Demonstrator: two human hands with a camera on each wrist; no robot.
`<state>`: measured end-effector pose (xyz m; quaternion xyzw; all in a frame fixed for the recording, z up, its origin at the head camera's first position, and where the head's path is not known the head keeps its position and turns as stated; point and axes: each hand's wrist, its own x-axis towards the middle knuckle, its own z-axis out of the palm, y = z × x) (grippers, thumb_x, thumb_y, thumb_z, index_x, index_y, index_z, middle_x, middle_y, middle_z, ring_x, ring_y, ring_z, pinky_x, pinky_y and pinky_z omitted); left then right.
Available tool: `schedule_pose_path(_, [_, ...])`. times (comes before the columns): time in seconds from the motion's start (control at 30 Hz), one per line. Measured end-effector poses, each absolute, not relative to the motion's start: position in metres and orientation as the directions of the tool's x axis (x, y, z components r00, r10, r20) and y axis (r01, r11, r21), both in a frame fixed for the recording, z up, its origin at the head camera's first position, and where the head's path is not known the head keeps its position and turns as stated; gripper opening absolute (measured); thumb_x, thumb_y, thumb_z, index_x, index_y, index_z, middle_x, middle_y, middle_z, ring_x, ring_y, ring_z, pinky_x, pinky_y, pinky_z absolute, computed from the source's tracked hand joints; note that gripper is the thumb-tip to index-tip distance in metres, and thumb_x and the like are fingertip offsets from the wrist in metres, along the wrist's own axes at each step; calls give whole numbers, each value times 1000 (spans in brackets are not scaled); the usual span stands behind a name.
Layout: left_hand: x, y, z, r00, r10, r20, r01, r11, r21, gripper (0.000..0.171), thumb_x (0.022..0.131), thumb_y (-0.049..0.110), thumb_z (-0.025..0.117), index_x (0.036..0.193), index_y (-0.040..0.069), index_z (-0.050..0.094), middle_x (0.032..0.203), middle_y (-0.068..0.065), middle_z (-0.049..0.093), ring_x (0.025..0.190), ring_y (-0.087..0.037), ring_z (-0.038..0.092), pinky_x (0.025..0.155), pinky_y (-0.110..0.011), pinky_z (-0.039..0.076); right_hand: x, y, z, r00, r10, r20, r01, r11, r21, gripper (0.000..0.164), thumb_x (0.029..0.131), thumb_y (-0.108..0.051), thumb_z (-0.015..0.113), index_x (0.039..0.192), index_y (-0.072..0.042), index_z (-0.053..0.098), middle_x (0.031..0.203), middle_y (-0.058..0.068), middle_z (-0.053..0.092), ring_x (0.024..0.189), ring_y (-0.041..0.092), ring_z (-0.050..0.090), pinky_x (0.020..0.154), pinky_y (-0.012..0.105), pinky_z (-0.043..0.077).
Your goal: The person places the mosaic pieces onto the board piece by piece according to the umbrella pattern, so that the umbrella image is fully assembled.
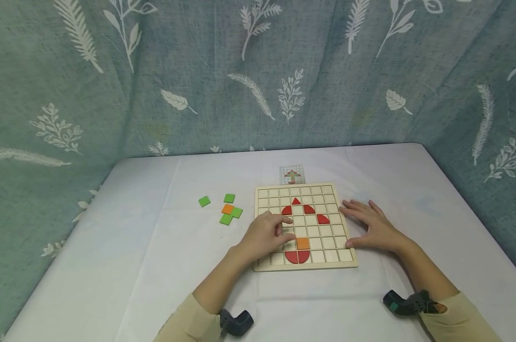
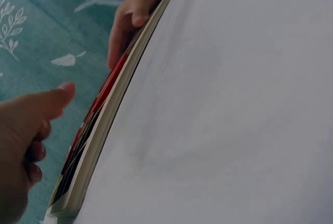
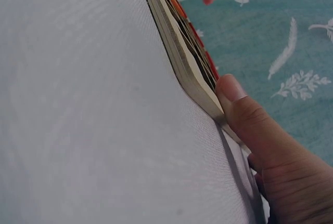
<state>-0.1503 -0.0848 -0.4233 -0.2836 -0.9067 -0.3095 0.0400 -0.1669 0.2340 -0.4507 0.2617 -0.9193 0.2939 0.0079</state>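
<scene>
A wooden grid board (image 1: pixel 328 265) lies on the table, with an orange square tile (image 1: pixel 302 243) above two red quarter-circle tiles (image 1: pixel 291 257) near its front edge. Farther back on it are a red triangle tile (image 1: pixel 296 201) and several red quarter-circle tiles (image 1: pixel 323 219). My left hand (image 1: pixel 264 236) is over the board's left part, thumb tip beside the orange tile, thumb and index finger apart with nothing seen between them. My right hand (image 1: pixel 375 228) rests along the board's right edge, fingers spread; its thumb (image 3: pixel 237 91) touches the rim.
Left of the board lie several green square tiles (image 1: pixel 226 219) and an orange tile (image 1: pixel 228 209). A small pattern card (image 1: pixel 292 174) sits against the board's far edge. White cloth (image 1: pixel 155 247) covers the table, and a leaf-print curtain (image 1: pixel 215 95) hangs behind it.
</scene>
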Motion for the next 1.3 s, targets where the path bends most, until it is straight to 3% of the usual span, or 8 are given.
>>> schedule_pose_path(0.27, [-152,-92,-404,-847,443,293,525,608,596,33,77,28,78,104,10,70,61,9,41,72,-9,43,61,-23,34,-167,234,-450,-865,-476,162,-482,696,-531,90,62,-47,83,137,-9,49,147,18,38,137,39,26,111,58,3])
schedule_pose_path(0.53, [-158,-105,-396,-851,375,368,525,592,612,34,77,26,78,105,9,70,63,8,40,77,-10,43,62,-25,34,-167,234,-449,-864,-475,167,-484,692,-536,90,61,-45,83,136,-8,50,146,19,38,137,40,26,111,58,3])
schedule_pose_path(1.03, [-162,-136,-384,-903,254,346,427,613,665,36,77,25,78,108,9,68,70,4,43,71,-17,40,59,-26,32,-166,233,-451,-863,-477,165,-483,686,-544,90,62,-46,83,136,-8,50,147,18,38,137,40,26,111,58,2])
schedule_pose_path(1.3, [-167,-154,-378,-942,243,233,335,632,698,36,78,29,77,109,11,68,77,-6,46,83,-25,44,64,-31,35,-166,234,-451,-867,-471,164,-477,689,-545,90,62,-46,83,136,-8,50,147,18,38,137,39,26,111,58,2])
